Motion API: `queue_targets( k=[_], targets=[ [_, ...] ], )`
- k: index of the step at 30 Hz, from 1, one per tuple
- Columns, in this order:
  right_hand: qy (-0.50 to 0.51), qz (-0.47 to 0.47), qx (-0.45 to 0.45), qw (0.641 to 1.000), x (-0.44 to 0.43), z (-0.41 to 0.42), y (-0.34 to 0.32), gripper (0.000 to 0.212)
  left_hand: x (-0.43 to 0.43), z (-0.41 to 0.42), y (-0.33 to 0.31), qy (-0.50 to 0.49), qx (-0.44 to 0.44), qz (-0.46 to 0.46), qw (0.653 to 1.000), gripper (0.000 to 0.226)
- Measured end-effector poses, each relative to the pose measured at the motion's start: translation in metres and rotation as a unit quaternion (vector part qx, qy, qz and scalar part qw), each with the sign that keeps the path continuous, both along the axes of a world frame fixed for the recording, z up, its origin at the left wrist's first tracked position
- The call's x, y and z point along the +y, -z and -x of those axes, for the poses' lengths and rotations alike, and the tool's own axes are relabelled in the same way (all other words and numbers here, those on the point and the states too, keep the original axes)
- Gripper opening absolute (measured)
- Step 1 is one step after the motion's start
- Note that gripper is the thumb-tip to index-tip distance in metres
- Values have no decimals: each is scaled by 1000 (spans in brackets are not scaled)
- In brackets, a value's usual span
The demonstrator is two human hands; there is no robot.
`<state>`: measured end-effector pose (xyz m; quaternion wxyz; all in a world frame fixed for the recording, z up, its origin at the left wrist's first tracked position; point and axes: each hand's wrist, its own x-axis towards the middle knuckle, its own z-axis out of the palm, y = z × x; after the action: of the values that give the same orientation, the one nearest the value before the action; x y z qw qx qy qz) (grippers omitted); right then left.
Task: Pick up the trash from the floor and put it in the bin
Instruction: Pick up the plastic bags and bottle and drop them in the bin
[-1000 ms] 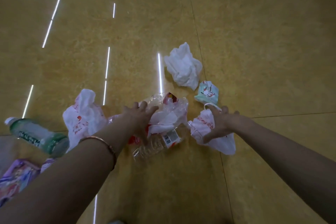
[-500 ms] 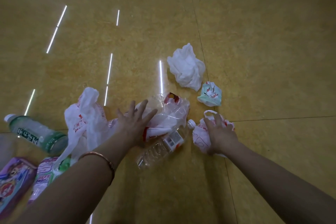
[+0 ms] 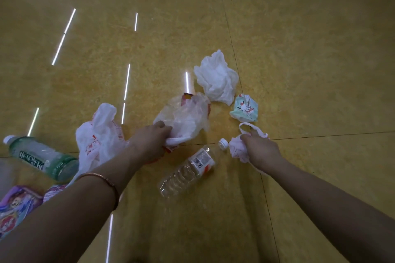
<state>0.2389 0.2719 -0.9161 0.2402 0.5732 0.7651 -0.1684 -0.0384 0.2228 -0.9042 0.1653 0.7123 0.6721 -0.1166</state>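
While both arms reach down over the glossy yellow floor [image 3: 299, 49], the left hand [image 3: 149, 145] has its fingers curled into the near end of a clear plastic bag [image 3: 186, 117], with something red and orange showing through it. The right hand [image 3: 261, 151] is closed tight around a small crumpled white bag [image 3: 236, 150], and one handle loop stands up past the knuckles. I can't tell whether either bag is off the floor.

Between the hands a clear bottle [image 3: 188, 173] lies on its side, its white cap just beside the right hand's bag. Beyond the right hand sit a little mint cartoon packet [image 3: 244, 109] and, farther out, a crumpled white bag [image 3: 218, 79], both close to a floor seam. Left of the left forearm a red-printed white bag [image 3: 100, 134] stands rumpled, with a green-labelled bottle [image 3: 40, 156] lying beside it and a purple cartoon wrapper [image 3: 15, 207] at the picture's left edge. A thin bangle [image 3: 104, 181] circles the left wrist.
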Motion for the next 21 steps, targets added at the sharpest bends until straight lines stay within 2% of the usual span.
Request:
queue_targets(
  k=[5, 10, 12, 16, 21],
  targets=[
    [10, -7, 27, 1000, 12, 7, -9, 43, 11, -1, -19, -107, -134, -50, 984, 35],
    [36, -13, 63, 997, 16, 12, -9, 45, 21, -1, -27, -245, -351, -47, 903, 44],
    [36, -19, 70, 997, 17, 12, -10, 47, 21, 1, -26, -258, -373, -56, 890, 44],
    [49, -36, 101, 993, 21, 10, -15, 46, 20, 4, -23, -262, -374, -57, 888, 46],
    [71, -78, 199, 974, 29, 15, -45, 39, 28, 2, -54, -264, -379, -63, 885, 54]
  ],
)
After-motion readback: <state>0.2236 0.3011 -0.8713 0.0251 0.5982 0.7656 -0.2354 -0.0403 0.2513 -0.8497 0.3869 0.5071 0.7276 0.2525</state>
